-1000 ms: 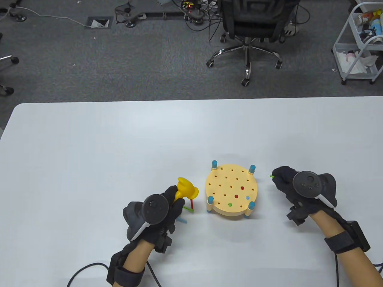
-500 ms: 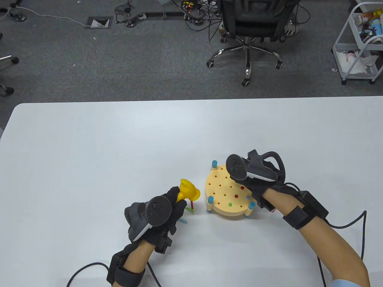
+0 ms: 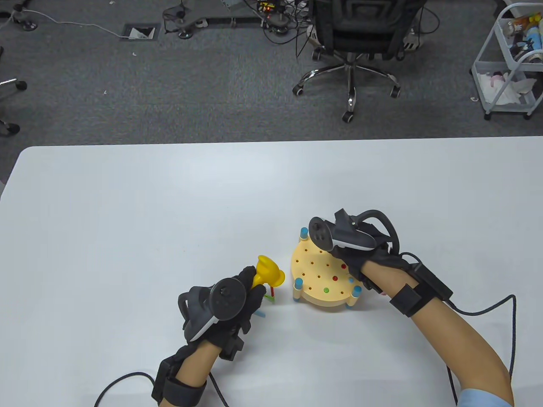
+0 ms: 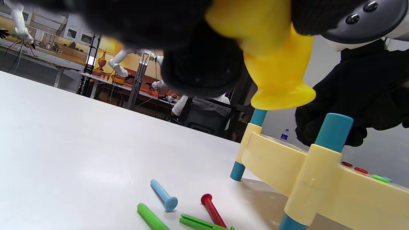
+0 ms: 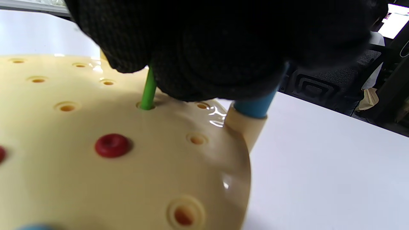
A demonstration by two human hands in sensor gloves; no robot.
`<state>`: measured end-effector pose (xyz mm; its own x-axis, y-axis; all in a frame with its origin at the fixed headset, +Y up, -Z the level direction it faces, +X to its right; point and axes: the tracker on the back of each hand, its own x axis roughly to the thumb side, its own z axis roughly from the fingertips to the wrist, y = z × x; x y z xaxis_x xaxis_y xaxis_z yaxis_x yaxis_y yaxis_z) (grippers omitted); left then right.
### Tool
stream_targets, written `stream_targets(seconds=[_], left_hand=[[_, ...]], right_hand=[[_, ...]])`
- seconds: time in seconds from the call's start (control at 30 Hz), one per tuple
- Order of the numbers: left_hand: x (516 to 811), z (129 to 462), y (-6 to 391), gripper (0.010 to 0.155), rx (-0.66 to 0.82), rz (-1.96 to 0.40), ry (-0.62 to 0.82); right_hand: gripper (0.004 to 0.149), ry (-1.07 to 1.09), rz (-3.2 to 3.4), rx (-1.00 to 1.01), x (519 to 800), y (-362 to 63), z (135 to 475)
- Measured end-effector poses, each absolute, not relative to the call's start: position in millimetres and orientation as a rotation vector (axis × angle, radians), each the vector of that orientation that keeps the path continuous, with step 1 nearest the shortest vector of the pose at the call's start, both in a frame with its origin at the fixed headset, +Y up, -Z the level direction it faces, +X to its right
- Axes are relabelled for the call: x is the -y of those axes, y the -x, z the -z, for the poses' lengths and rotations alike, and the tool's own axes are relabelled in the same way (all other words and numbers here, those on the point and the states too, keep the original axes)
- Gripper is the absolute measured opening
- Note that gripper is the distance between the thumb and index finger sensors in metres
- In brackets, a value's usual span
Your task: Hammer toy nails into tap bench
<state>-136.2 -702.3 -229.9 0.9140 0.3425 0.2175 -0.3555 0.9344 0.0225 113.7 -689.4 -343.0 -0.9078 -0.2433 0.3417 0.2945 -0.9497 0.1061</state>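
The round cream tap bench (image 3: 316,277) with blue legs stands on the white table; it also shows in the right wrist view (image 5: 96,179). Red, green and blue nail heads sit flush in it. My right hand (image 3: 352,250) is over its far right part and pinches a green nail (image 5: 148,91) upright, its tip in a hole. My left hand (image 3: 237,292) grips the yellow toy hammer (image 3: 267,273) left of the bench; the hammer head (image 4: 278,76) hangs above the table. Loose blue (image 4: 163,195), red (image 4: 212,210) and green (image 4: 151,218) nails lie below it.
The table's far edge (image 3: 271,142) lies well beyond the bench, with an office chair (image 3: 352,46) and a white cart (image 3: 509,63) on the floor behind. Glove cables trail off the near edge of the table.
My right hand carried the green nail from right of the bench to over its top and set its tip in a hole. My left hand with the hammer barely shifted.
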Motion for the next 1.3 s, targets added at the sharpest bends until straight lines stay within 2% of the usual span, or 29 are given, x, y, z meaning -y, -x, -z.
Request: stream_targets(seconds=[0.33,0.43,0.6,0.67,0.8,0.87,0.93,1.1,1.23,1.3], left_hand=[[702,229,135,0.065,0.221,-0.356,-0.069],[702,229,135,0.065,0.222,-0.358,-0.071],[701,228,134,0.065,0.228,-0.363,-0.086],[701,227,134,0.065,0.231,-0.37,-0.102],[703,227,133,0.065,0.235,-0.389,-0.14],[706,228,133,0.065,0.237,-0.407,-0.15],[708,229,133,0.065,0.246,-0.428,-0.165],[701,241,114,0.065,0.291,-0.449,-0.132],[678,268,65,0.065,0.362,-0.347,-0.024],[670,280,41,0.065,0.382,-0.261,-0.029]], right_hand=[[0.045,0.535,2.764,0.112,694,-110,333],[0.056,0.524,2.786,0.023,680,-117,327],[0.058,0.439,3.025,-0.274,652,-157,320],[0.064,0.402,3.129,-0.33,663,-181,318],[0.073,0.391,3.416,-0.28,713,-219,317],[0.074,0.337,3.558,-0.258,736,-227,318],[0.072,0.329,3.607,-0.257,747,-230,322],[0.059,0.29,3.728,-0.22,760,-229,326],[0.057,0.297,3.743,-0.238,764,-229,327],[0.057,0.302,3.737,-0.233,765,-229,326]])
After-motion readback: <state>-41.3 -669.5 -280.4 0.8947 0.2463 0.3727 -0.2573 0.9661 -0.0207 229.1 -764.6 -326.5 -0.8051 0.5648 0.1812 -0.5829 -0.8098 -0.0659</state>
